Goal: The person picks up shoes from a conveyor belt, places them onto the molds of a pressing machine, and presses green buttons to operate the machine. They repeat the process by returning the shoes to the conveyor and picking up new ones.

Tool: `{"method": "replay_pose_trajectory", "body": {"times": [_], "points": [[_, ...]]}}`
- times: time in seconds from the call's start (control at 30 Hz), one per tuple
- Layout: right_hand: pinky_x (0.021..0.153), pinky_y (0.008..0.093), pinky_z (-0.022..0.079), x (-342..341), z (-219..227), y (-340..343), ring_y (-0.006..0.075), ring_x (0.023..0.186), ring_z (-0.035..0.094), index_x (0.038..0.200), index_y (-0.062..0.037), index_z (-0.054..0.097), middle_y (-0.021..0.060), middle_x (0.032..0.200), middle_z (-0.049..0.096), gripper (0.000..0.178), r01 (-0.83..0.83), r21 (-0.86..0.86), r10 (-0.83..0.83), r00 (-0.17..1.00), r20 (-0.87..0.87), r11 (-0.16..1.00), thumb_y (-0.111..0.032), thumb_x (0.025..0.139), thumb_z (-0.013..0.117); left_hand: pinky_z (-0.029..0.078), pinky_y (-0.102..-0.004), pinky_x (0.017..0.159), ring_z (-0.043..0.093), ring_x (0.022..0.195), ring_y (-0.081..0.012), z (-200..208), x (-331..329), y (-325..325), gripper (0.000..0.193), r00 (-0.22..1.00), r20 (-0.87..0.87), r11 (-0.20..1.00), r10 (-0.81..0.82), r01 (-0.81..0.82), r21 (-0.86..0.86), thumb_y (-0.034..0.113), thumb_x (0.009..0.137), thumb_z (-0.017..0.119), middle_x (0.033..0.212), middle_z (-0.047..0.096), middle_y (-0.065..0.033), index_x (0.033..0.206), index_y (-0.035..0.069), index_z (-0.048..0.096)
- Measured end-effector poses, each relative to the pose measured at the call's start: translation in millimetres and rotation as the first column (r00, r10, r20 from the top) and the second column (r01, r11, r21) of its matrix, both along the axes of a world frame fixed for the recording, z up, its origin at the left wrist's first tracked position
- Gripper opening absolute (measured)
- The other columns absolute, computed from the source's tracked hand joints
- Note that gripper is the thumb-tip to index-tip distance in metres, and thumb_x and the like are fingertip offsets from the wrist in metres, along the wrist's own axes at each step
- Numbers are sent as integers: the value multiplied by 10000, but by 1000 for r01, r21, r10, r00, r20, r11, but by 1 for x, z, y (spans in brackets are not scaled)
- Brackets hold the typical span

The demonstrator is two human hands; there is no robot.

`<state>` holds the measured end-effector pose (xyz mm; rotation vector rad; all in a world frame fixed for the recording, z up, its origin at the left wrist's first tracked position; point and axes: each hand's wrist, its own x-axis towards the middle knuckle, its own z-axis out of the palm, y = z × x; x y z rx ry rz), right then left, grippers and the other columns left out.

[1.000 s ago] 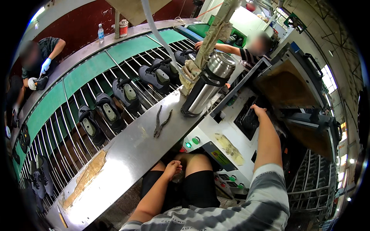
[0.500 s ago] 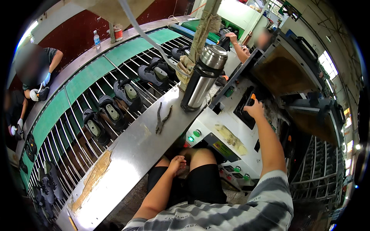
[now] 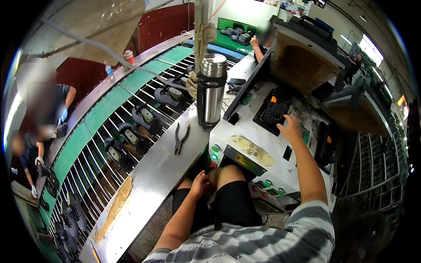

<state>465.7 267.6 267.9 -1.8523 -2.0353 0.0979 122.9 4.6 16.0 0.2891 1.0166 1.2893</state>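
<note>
My right hand point(image 3: 289, 128) is over the white press machine point(image 3: 280, 162), fingers stretched out and apart with nothing in them. Just beyond its fingertips, a black shoe sole point(image 3: 277, 113) with an orange patch lies in a dark recess of the machine top. Another black sole with an orange mark point(image 3: 325, 147) sits in a second recess to the right. By my knee, my left hand point(image 3: 200, 184) rests with loosely bent fingers and nothing visible in it. Above the recesses, the brown-lined lid point(image 3: 302, 72) is raised.
A steel flask point(image 3: 212, 94) and pliers point(image 3: 180, 139) rest on the metal ledge point(image 3: 153, 175). Beyond it, grey shoes point(image 3: 146, 118) ride a curved rod conveyor. A second lid point(image 3: 359, 111) stands raised at right. Co-workers are at far left and behind the machine.
My right hand has let go of the black-and-orange sole, which now lies in the recess, and has drawn back slightly. My left hand stays by my knee. The view has turned right.
</note>
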Motion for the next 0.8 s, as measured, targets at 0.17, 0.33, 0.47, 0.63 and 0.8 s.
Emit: {"method": "replay_pose_trajectory", "body": {"times": [0.17,0.33,0.47,0.63,0.8], "points": [[1013,415,403,127,-23,-51,323,1215,469,1152,-98,592,135,1318,496,446,171,220,-180,984,18,960,-236,748,722,124,-453,1156,64,1463,-244,51,29,67,734,974,145,963,171,-197,184,358,931,539,1579,137,-78,1489,32,191],[1001,459,406,200,-10,-76,338,1211,467,1143,-102,585,129,1305,505,456,382,345,-418,908,35,858,-243,734,729,255,-415,1119,306,1372,-235,46,30,104,543,962,189,945,195,-236,227,319,948,487,1462,363,-136,1342,-40,380],[1024,473,389,229,14,-67,373,1275,408,1395,-117,401,171,1393,422,774,603,131,-615,785,75,787,-450,766,704,433,-399,978,564,1103,-286,15,16,43,403,998,8,991,-59,58,120,261,917,512,1207,578,-141,1229,6,526],[1014,528,381,241,31,-23,396,1293,401,1480,-137,222,200,1422,389,1049,701,-166,-701,710,70,693,-582,676,727,492,-411,889,600,1002,-282,-34,0,-59,313,999,9,999,38,-38,-23,231,913,544,1048,613,-118,1147,25,570],[1010,502,396,251,6,-17,375,1260,461,1422,-192,322,164,1386,458,813,806,-95,-807,589,37,584,-514,752,651,512,-391,848,618,892,-254,-6,6,-61,277,994,41,994,105,-104,-29,201,941,519,957,609,-101,1140,13,560]]}}
